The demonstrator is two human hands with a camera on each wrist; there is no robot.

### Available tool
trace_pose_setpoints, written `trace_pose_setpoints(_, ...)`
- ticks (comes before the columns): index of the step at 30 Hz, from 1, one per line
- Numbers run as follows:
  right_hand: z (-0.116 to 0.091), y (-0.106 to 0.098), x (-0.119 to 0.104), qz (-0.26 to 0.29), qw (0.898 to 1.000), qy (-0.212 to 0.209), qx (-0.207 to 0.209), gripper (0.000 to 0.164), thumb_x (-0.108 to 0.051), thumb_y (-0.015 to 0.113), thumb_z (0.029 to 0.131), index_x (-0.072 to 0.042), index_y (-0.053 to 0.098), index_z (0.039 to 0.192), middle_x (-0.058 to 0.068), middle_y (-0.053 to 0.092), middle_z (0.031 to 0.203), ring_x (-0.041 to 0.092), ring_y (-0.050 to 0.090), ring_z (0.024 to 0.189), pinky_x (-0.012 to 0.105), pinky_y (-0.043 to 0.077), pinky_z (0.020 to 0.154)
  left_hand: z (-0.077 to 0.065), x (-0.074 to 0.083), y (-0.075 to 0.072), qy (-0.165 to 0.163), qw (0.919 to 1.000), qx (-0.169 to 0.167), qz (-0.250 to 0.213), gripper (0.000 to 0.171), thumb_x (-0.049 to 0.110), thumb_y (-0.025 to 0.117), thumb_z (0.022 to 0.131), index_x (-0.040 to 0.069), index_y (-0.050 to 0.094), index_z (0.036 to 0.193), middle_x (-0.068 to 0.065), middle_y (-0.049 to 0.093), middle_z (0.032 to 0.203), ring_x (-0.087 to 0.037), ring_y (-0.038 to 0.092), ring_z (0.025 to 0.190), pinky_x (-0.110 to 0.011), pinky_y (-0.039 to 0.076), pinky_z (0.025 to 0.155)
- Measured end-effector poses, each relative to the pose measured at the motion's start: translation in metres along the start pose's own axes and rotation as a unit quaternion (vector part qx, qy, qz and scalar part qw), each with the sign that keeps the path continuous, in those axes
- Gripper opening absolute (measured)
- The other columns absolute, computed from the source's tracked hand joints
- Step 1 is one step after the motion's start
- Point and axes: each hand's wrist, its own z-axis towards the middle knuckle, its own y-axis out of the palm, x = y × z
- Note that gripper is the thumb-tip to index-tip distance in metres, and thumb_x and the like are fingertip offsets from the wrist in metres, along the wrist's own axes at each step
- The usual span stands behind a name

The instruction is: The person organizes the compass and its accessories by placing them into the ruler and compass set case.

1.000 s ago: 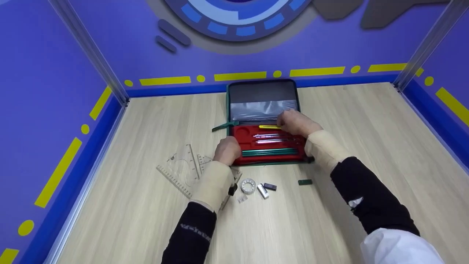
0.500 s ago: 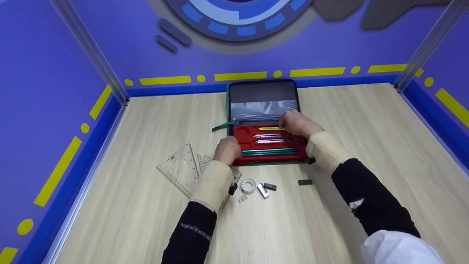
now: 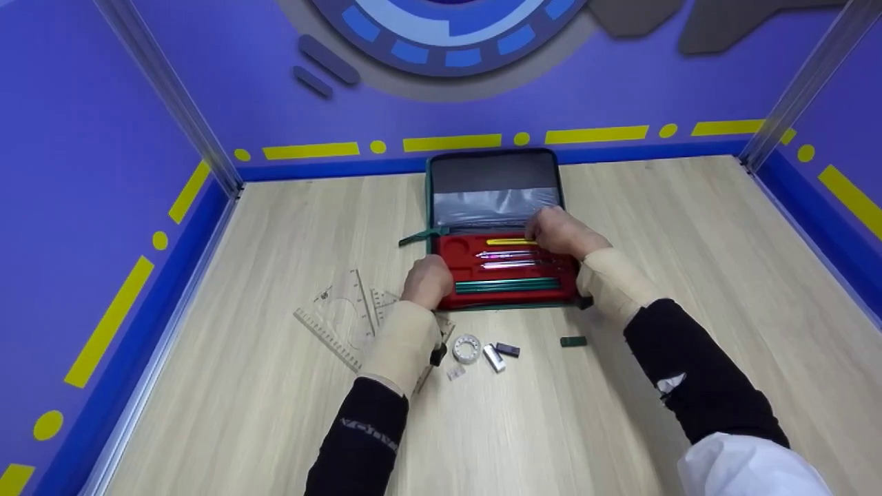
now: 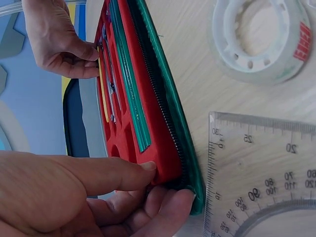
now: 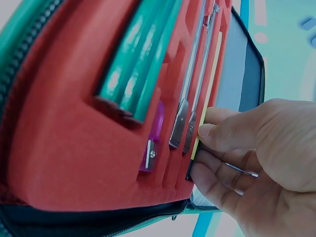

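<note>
My left hand [image 3: 428,282] pinches the near left corner of the open case [image 3: 493,169], thumb over the red tray [image 3: 506,299], fingers against the green zipped edge. My right hand [image 3: 561,231] pinches the yellow stick [image 5: 212,84] near its black end; the stick lies along the tray's far edge, next to the lid. Between my two hands run the green pencils [image 3: 506,285] and slim metal tools [image 3: 510,265], each in its slot, with a purple sharpener [image 5: 153,138] in a recess near the pencil ends. The lid's far edge reaches close to the blue back panel [image 3: 413,110], so there's little room beyond it; the wooden tabletop [image 3: 675,241] spreads wide to my right. On the near side, the tape roll [image 3: 467,359], white block [image 3: 494,358] and dark block [image 3: 508,350] sit close together, with the green block [image 3: 573,342] apart to their right. Transparent set squares [image 3: 334,313] crowd my left forearm, which partly hides them.
</note>
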Motion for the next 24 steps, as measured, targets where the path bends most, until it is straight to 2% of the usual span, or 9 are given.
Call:
trace_pose_setpoints(6,0.001,0.0019,0.0029,-0.002,1.0,-0.007,0.013,0.027,0.009,0.055,0.094,0.002,0.077,0.11,0.02,0.068,0.115,0.033,0.06,0.101,0.047,0.054,0.093,0.0016,-0.0008,0.0005,-0.001,1.0,-0.007,-0.004,0.019,-0.003,0.054,0.095,0.005,0.063,0.081,-0.016,0.069,0.104,-0.021,0.048,0.073,-0.031,0.039,0.058)
trace_pose_setpoints(16,-0.0006,0.0022,0.0056,0.015,1.0,0.01,0.014,0.024,0.008,0.06,0.095,0.002,0.076,0.113,0.021,0.067,0.119,0.034,0.06,0.105,0.05,0.052,0.097,0.0035,0.0017,-0.0006,-0.009,0.9998,-0.019,0.006,0.015,-0.002,0.056,0.095,0.004,0.062,0.084,-0.012,0.063,0.094,-0.02,0.046,0.072,-0.03,0.038,0.057)
trace_pose_setpoints(18,-0.0011,0.0026,0.0052,0.019,1.0,0.018,0.016,0.023,0.007,0.062,0.096,0.001,0.075,0.114,0.021,0.066,0.12,0.035,0.059,0.107,0.05,0.052,0.098,0.0035,0.0023,-0.0009,-0.009,0.9998,-0.016,0.009,0.014,-0.002,0.056,0.095,0.004,0.064,0.086,-0.012,0.065,0.096,-0.02,0.046,0.072,-0.03,0.038,0.057)
trace_pose_setpoints(24,-0.0005,0.0057,0.0063,0.001,0.999,0.003,0.033,0.019,0.006,0.064,0.096,0.002,0.076,0.111,0.022,0.067,0.117,0.034,0.06,0.102,0.049,0.054,0.095,0.0029,0.0016,-0.0007,-0.007,0.9999,-0.009,0.007,0.012,-0.002,0.06,0.093,0.004,0.065,0.083,-0.014,0.069,0.1,-0.02,0.049,0.072,-0.03,0.041,0.058)
